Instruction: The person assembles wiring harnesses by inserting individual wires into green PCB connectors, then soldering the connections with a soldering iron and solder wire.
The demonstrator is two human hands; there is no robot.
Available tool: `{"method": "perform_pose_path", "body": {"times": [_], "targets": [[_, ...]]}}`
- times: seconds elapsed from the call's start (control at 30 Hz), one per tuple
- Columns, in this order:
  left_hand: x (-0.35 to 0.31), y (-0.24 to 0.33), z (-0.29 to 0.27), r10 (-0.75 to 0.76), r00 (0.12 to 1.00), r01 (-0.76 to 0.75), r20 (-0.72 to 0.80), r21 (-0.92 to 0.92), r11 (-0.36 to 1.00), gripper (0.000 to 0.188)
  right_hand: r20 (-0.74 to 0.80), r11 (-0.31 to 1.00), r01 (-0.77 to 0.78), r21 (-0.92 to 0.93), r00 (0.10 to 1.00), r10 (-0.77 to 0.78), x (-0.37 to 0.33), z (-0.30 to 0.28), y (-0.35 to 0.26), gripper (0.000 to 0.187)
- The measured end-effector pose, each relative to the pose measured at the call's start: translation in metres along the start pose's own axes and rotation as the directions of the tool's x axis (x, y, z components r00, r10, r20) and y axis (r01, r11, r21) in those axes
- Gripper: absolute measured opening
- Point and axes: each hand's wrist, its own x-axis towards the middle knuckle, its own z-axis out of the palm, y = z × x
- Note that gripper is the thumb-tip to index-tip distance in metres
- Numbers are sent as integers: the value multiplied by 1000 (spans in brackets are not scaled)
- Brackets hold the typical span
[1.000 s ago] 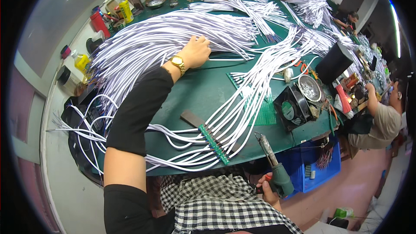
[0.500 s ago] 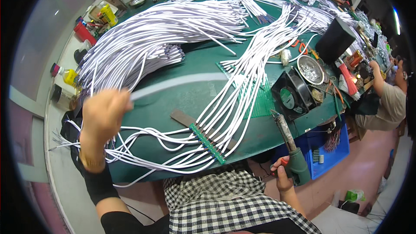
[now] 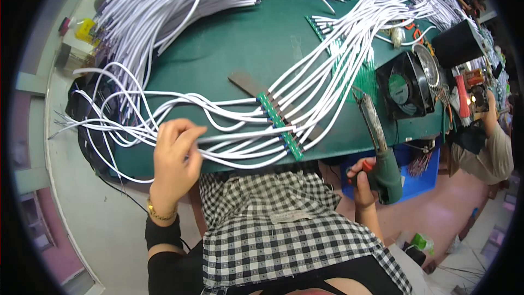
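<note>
One illegible fan label (image 3: 400, 88), soldering gun (image 3: 388, 177)

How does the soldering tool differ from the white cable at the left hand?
The soldering tool is thick and dark green with a metal barrel; the cable is slim and white. The tool points away from the person, while the cable runs sideways from the left hand to the green circuit strip. Both appear held, the tool in the right hand.
</note>
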Motion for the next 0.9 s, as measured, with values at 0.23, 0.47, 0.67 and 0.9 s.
{"method": "perform_pose_path", "body": {"times": [0.23,0.47,0.67,0.9], "targets": [[36,48,69,213,964,-184,158,-182,966,29,-9,999,45,25,999,-44,-13,6,3,36],[38,52,102,215,965,-208,150,-58,976,16,-13,1000,29,9,999,-29,-29,9,4,37],[33,49,97,269,962,-272,-47,-213,938,14,38,997,-65,-36,997,66,-34,15,4,40],[14,75,63,366,930,-330,-11,-458,825,9,153,922,-148,358,983,98,-5,69,-9,39]]}}
